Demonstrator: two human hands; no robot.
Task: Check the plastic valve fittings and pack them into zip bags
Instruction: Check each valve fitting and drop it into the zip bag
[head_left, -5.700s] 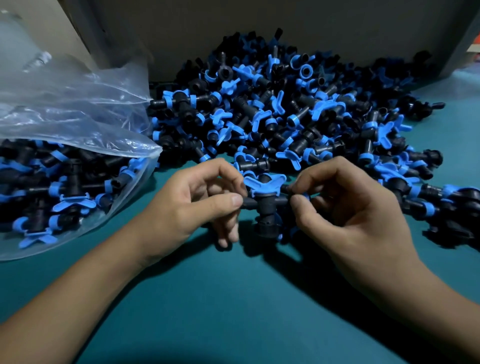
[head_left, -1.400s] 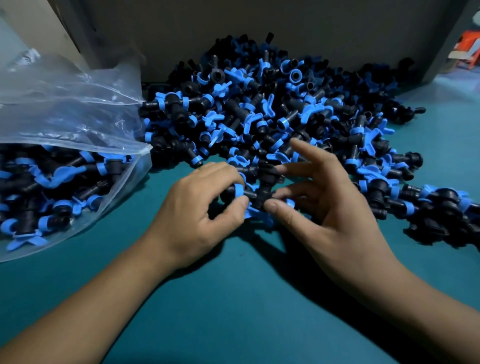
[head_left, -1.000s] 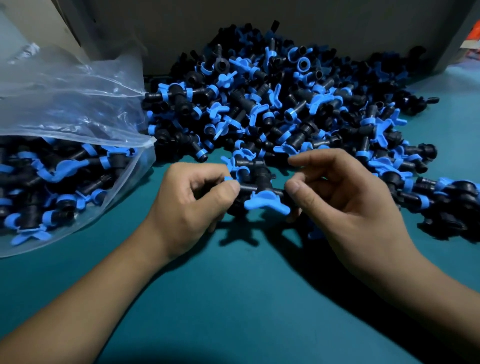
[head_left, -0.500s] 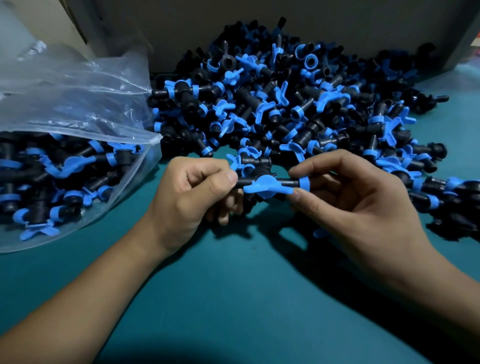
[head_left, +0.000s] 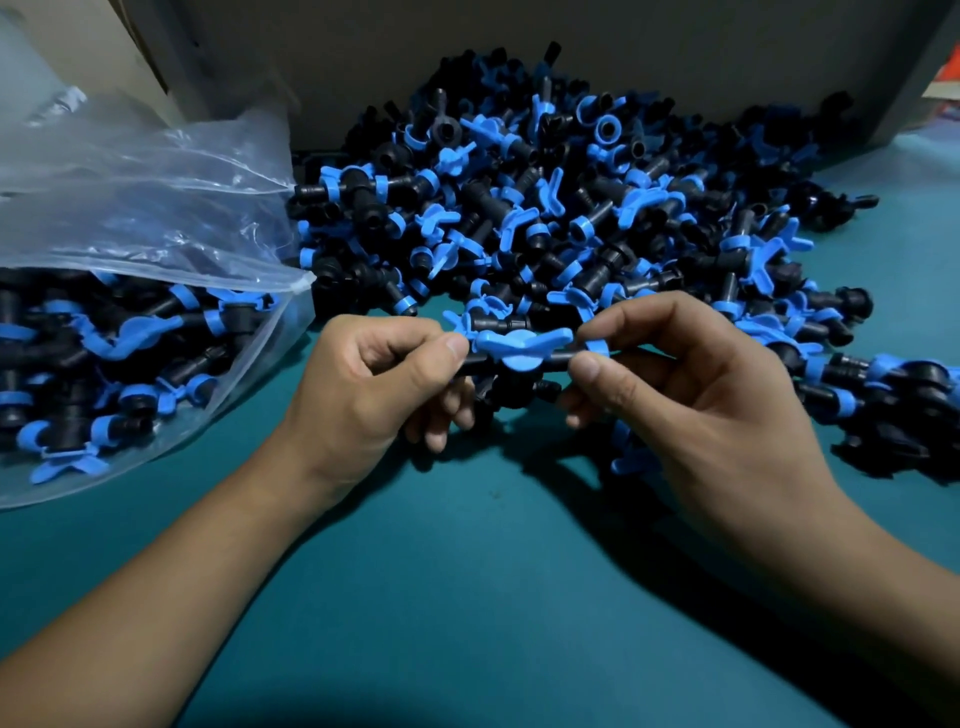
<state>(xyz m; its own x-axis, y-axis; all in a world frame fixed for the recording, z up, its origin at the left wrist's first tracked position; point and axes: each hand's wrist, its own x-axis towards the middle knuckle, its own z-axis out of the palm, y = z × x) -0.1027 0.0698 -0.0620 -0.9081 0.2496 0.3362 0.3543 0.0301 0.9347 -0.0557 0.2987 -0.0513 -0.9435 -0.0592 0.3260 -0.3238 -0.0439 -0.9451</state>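
A black valve fitting with a blue butterfly handle (head_left: 522, 353) is held level between both hands just above the teal table. My left hand (head_left: 374, 395) pinches its left end between thumb and forefinger. My right hand (head_left: 691, 395) pinches its right end, by a blue ring. Behind them lies a big heap of the same black-and-blue fittings (head_left: 571, 208). At the left a clear zip bag (head_left: 156, 218) lies open toward the heap, with several fittings inside it.
The teal table top (head_left: 467, 597) stretches toward me below the hands. A dark wall panel (head_left: 519, 47) stands right behind the heap. More fittings trail along the right edge (head_left: 893, 395). An orange object shows at the far top right (head_left: 948, 78).
Both hands picked a fitting out of the heap's front edge and lifted it. They turned it so that its blue handle now faces up and toward me.
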